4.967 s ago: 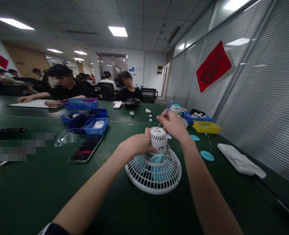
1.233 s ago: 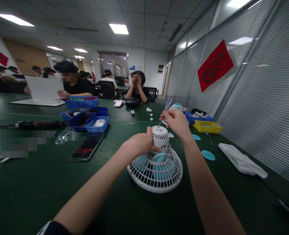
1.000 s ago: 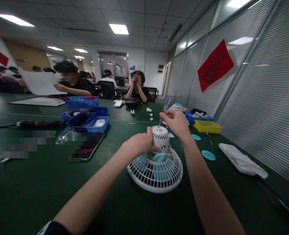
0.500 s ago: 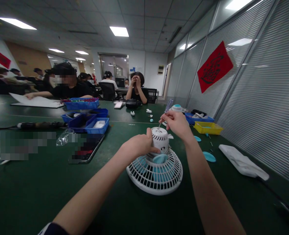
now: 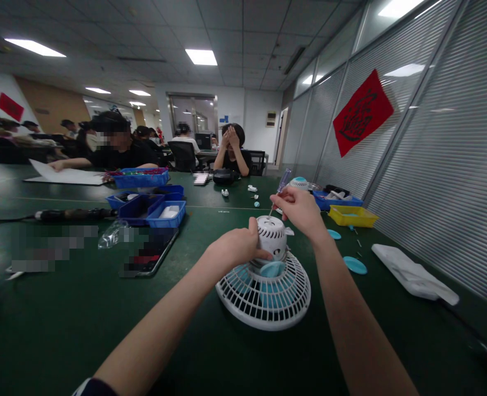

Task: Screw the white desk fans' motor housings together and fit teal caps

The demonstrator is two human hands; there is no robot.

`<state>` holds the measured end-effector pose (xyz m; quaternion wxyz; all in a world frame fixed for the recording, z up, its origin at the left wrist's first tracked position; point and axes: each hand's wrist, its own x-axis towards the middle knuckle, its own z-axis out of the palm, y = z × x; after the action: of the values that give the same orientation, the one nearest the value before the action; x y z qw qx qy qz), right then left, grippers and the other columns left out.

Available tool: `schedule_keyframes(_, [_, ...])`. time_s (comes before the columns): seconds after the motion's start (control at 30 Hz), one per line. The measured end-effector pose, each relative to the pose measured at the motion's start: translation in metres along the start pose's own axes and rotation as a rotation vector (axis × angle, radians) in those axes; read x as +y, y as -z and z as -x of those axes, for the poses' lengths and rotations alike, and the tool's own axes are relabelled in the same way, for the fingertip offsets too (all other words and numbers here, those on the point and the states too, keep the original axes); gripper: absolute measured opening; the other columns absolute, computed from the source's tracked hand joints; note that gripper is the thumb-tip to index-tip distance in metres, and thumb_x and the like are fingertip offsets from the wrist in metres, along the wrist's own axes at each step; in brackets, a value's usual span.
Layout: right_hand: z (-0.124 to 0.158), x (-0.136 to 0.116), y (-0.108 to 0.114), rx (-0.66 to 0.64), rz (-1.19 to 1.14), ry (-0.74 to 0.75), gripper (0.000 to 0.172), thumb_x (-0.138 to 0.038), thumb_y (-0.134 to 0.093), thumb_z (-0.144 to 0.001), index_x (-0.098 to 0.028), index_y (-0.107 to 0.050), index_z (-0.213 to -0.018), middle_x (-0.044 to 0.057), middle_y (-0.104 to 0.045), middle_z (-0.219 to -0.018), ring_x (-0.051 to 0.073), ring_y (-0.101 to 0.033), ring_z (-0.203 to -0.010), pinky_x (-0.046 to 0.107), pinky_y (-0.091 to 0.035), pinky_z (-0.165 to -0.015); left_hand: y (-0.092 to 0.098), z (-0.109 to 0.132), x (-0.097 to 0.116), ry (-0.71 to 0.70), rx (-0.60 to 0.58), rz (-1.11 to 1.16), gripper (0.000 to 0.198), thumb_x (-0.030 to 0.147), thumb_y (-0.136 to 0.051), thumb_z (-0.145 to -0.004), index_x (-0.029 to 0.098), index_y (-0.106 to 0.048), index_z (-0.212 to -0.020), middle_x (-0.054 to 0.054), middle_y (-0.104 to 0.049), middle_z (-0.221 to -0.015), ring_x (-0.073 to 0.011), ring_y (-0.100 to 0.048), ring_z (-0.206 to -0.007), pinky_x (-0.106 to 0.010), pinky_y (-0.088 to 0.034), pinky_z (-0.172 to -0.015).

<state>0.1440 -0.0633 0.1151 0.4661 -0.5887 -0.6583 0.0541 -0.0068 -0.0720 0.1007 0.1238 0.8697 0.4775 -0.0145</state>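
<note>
A small white fan point(image 5: 268, 316) with light blue blades lies grille-down on the green table, its motor housing point(image 5: 273, 236) pointing up. My left hand point(image 5: 239, 243) is closed around the left side of that housing, thumb near its top rim. Between the fingers of my right hand point(image 5: 299, 208) is a screwdriver point(image 5: 283, 181) with a clear purple handle. It stands nearly upright, slightly tilted, and its tip meets the top of the housing. A screw under the tip is too small to make out. Light blue round caps point(image 5: 354, 265) lie to the right.
Blue bins point(image 5: 167, 214) and a phone point(image 5: 156, 253) are at left. A yellow tray point(image 5: 353, 216), a blue tray point(image 5: 326, 201) and a white part point(image 5: 412, 272) lie right. Behind my right hand stands another fan point(image 5: 299, 183). Co-workers point(image 5: 233, 148) sit across the table.
The camera view has shifted slightly. Both hands keep their hold on the fan and the screwdriver, and the screwdriver's angle looks almost the same.
</note>
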Motion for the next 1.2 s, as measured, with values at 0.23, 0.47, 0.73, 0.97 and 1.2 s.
schedule_keyframes(0.23, [-0.0005,0.0031,-0.0032,0.009,-0.076,0.006,0.018,-0.03,-0.059,-0.077,-0.016,-0.055,-0.067,0.002,-0.065,-0.062,0.009,-0.05,-0.041,0.022,-0.038,-0.041,-0.0017,0.0006,-0.0007,-0.016,0.025,-0.01,0.081,0.052,-0.055,-0.077,0.004,-0.02,-0.132,-0.025,-0.058,-0.112,-0.0347,-0.057,-0.102,-0.038,-0.046,-0.079])
schedule_keyframes(0.47, [-0.0018,0.0035,-0.0034,0.0,-0.096,0.016,0.016,-0.026,-0.059,-0.077,-0.016,-0.056,-0.065,0.003,-0.066,-0.064,0.009,-0.051,-0.04,0.023,-0.04,-0.042,-0.0002,-0.0002,-0.0003,-0.009,0.015,-0.001,0.081,0.053,-0.054,-0.076,0.004,-0.021,-0.132,-0.024,-0.058,-0.111,-0.034,-0.057,-0.102,-0.038,-0.047,-0.079])
schedule_keyframes(0.73, [-0.0029,0.0018,-0.0046,-0.032,-0.15,-0.012,0.013,-0.02,-0.056,-0.078,-0.014,-0.06,-0.067,0.003,-0.068,-0.069,0.006,-0.047,-0.037,0.021,-0.038,-0.042,0.0005,0.0014,-0.0004,-0.019,0.004,-0.011,0.077,0.053,-0.053,-0.076,0.005,-0.024,-0.128,-0.023,-0.059,-0.11,-0.0336,-0.058,-0.101,-0.037,-0.047,-0.076])
schedule_keyframes(0.97, [-0.0028,0.0039,-0.0047,-0.012,-0.106,0.009,0.017,-0.027,-0.054,-0.08,-0.015,-0.06,-0.069,0.003,-0.067,-0.069,0.008,-0.049,-0.039,0.022,-0.04,-0.045,-0.0013,-0.0012,-0.0023,-0.018,0.011,-0.011,0.08,0.055,-0.053,-0.075,0.005,-0.023,-0.13,-0.023,-0.059,-0.11,-0.0326,-0.058,-0.101,-0.035,-0.046,-0.076])
schedule_keyframes(1.2, [-0.0011,0.0003,-0.0032,0.009,-0.052,0.006,0.019,-0.029,-0.057,-0.078,-0.015,-0.06,-0.066,0.002,-0.065,-0.063,0.009,-0.05,-0.042,0.023,-0.038,-0.045,-0.0005,0.0008,-0.0004,-0.017,0.001,0.0,0.085,0.053,-0.054,-0.076,0.002,-0.019,-0.133,-0.025,-0.057,-0.113,-0.0344,-0.056,-0.104,-0.039,-0.046,-0.08])
